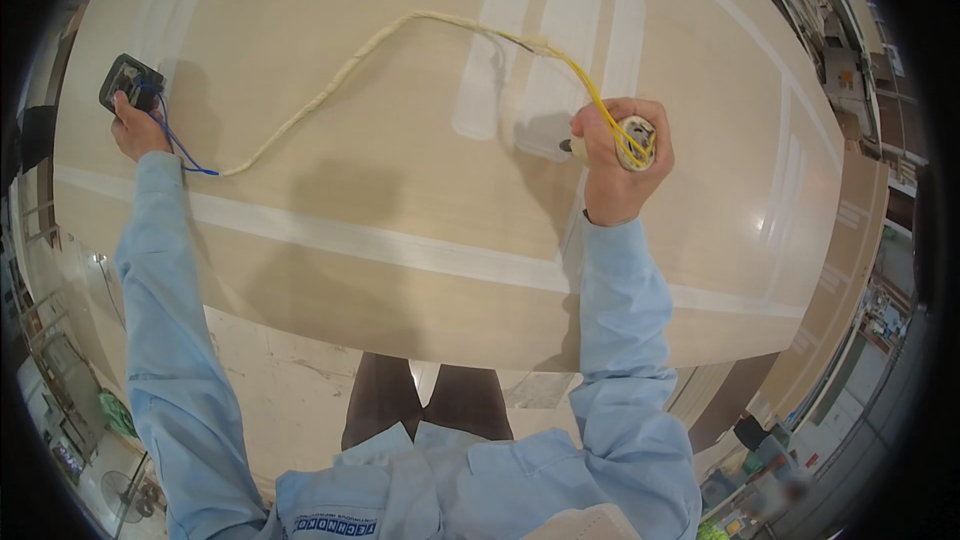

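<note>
My left hand [142, 132], at the far left, is closed round a black box-shaped device [126, 78] with rounded corners and an open face. Thin blue wires [176, 143] run out of it. My right hand [615, 180] grips a round whitish part [638, 127] whose open end faces up; its exact kind I cannot make out. Yellow wires [583, 77] enter that end. Between the two hands a cream-wrapped cable [345, 70] arcs across the table, joining the blue wires to the yellow ones.
Under both hands lies a broad beige tabletop [400, 170] with pale stripes. Past its right edge stand brown boards [835, 260] and cluttered shelving [880, 315]. A fan [122, 492] is at the lower left, near a green bundle [117, 412].
</note>
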